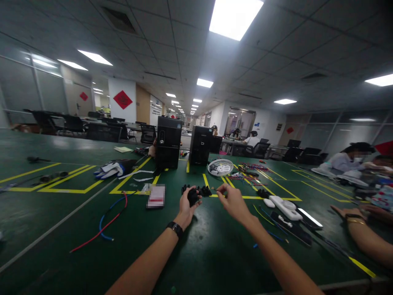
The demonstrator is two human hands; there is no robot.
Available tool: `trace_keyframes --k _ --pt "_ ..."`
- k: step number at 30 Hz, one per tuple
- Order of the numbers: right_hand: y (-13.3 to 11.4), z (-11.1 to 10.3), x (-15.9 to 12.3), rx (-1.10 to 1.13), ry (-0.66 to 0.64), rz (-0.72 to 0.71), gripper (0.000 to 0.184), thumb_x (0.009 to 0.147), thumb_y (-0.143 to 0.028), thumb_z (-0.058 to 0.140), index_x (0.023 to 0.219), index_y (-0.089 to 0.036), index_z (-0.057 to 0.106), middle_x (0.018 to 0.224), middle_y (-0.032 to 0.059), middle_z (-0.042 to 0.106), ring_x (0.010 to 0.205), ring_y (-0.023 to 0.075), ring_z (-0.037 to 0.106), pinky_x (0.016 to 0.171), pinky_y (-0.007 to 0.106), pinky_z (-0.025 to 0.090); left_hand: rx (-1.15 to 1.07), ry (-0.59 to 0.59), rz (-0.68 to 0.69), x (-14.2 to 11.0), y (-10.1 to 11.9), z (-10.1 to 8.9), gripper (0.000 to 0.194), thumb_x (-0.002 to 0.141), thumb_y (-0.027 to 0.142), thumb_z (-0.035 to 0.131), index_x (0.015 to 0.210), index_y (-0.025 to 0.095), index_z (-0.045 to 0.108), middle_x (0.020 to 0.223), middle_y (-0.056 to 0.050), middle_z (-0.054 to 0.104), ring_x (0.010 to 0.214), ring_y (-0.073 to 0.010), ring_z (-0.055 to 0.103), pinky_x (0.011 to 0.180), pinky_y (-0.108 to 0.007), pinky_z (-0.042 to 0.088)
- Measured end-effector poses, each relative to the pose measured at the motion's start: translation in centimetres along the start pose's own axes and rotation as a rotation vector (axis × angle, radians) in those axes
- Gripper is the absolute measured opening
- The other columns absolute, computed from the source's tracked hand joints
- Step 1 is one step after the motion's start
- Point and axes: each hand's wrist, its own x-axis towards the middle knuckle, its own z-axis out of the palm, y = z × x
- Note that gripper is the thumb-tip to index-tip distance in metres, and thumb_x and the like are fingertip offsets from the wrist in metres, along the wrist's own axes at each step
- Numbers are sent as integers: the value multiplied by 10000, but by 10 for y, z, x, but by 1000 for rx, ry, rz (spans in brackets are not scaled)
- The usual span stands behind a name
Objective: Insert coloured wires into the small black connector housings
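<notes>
My left hand (185,208), with a dark band on its wrist, is closed around a small black part (193,197) above the green table (196,254). The part's exact kind does not show. Just right of it, my right hand (232,201) has its thumb and forefinger pinched together. Whatever lies between those fingertips is too small to make out. More small black parts (205,191) lie on the table just behind my hands, between the two.
Two black boxes (200,145) stand at the back beside a white round basket (220,167). Red and blue wires (106,223) and gloves (112,169) lie left. To the right are a white power bank-like device (284,208), a phone (310,219), and another person's arm (364,235).
</notes>
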Motion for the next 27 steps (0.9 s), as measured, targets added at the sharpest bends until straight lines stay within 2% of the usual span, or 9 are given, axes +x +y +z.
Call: trace_keyframes --k 2,4,7,13,20,27 --pt "-15 41 4 114 -25 -11 89 803 -243 537 821 -184 601 788 38 670 733 179 621 670 268 446 8 95 100 2 9 -4 306 835 386 505 1010 150 592 751 -28 605 575 -137 595 573 -293 487" --pt "-24 73 5 242 -9 7 67 777 -223 554 800 -178 598 768 37 667 736 178 623 670 267 450 11 146 151 4 16 -8 306 825 394 508 1003 160 594 735 -12 588 568 -127 583 565 -281 479" --pt "-29 99 3 416 46 53 75 778 -239 557 783 -169 583 745 38 660 712 174 625 662 266 457 -6 172 164 7 21 -12 318 810 397 520 995 153 608 726 -15 584 583 -132 584 564 -276 476" --pt "-32 104 -7 577 53 121 131 823 -301 529 783 -177 548 612 4 623 569 155 596 578 249 433 -48 86 111 10 11 -12 332 823 401 505 967 127 626 718 -40 601 599 -156 595 562 -287 478" --pt "-32 108 -8 608 30 178 188 825 -348 527 731 -185 520 568 -9 587 540 153 567 553 243 405 -117 43 116 10 10 -13 384 872 429 410 996 126 611 717 -66 629 618 -194 636 632 -338 497" --pt "-34 107 -11 604 -17 234 179 817 -351 517 773 -179 544 542 -21 567 477 130 507 514 232 373 -140 20 146 12 7 -15 381 851 438 429 986 133 613 745 -57 627 630 -191 643 590 -294 467"
